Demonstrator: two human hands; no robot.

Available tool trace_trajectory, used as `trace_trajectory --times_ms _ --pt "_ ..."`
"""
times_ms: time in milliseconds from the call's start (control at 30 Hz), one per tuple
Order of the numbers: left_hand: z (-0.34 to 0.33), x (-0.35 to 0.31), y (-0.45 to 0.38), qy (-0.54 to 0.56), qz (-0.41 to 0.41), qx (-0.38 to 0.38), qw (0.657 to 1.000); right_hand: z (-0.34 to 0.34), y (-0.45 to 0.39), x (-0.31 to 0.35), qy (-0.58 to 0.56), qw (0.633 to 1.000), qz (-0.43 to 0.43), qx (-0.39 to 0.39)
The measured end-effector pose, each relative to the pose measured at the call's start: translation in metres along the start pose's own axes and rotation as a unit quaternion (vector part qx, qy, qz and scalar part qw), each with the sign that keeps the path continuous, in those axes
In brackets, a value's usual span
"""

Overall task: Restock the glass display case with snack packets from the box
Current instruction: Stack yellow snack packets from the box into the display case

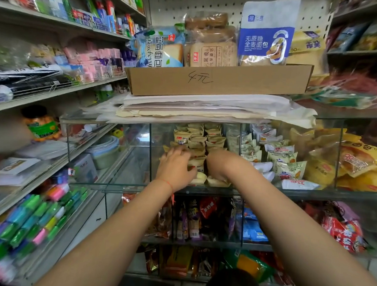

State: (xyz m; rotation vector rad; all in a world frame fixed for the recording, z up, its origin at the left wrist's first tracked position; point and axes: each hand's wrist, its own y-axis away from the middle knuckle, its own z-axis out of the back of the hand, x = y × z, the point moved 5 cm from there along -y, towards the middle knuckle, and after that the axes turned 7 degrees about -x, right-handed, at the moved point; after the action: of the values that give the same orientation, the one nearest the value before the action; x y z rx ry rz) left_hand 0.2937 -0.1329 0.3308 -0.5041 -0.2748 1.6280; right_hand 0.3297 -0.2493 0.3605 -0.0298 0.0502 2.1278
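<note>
Shop aisle, clear glass display case (135, 187): left hand (175, 168) spread flat on cream snack packets (197, 143); right hand (218, 166) among them, grip hidden.

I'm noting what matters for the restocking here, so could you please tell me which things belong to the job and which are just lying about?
Job: left hand, right hand, beige snack packets, glass display case.
Lying about: cardboard tray, bread bags, orange snack jar.

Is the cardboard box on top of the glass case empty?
No, the cardboard box holds several upright bread bags that stick up above its rim.
</note>
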Motion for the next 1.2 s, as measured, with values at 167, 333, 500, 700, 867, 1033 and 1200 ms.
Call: trace_trajectory --times_ms 167,333,500,700,867,1033,1200 --pt "-0.018 0.022 -0.007 -0.035 0.030 0.064 0.997 0.001 -0.014 -0.001 -0.059 0.991 -0.030 -0.117" --pt "-0.023 0.022 -0.009 -0.040 0.035 0.091 0.994 -0.030 -0.023 -0.005 -0.004 0.997 -0.061 -0.057" --pt "-0.018 0.025 -0.012 -0.020 0.021 0.028 0.999 -0.006 -0.046 -0.001 -0.048 0.988 -0.083 -0.117" --pt "-0.026 0.026 -0.017 0.010 0.026 0.077 0.997 0.009 -0.115 0.013 -0.145 0.977 -0.018 -0.154" --pt "-0.029 0.032 -0.015 0.006 0.027 0.067 0.997 0.010 -0.149 0.021 -0.165 0.978 -0.012 -0.131" --pt "-0.031 0.031 -0.016 0.015 0.042 0.076 0.996 0.002 -0.164 0.020 -0.171 0.978 0.018 -0.119" --pt "-0.033 0.030 -0.014 0.008 0.046 0.094 0.994 0.003 -0.172 0.021 -0.151 0.980 0.046 -0.121"
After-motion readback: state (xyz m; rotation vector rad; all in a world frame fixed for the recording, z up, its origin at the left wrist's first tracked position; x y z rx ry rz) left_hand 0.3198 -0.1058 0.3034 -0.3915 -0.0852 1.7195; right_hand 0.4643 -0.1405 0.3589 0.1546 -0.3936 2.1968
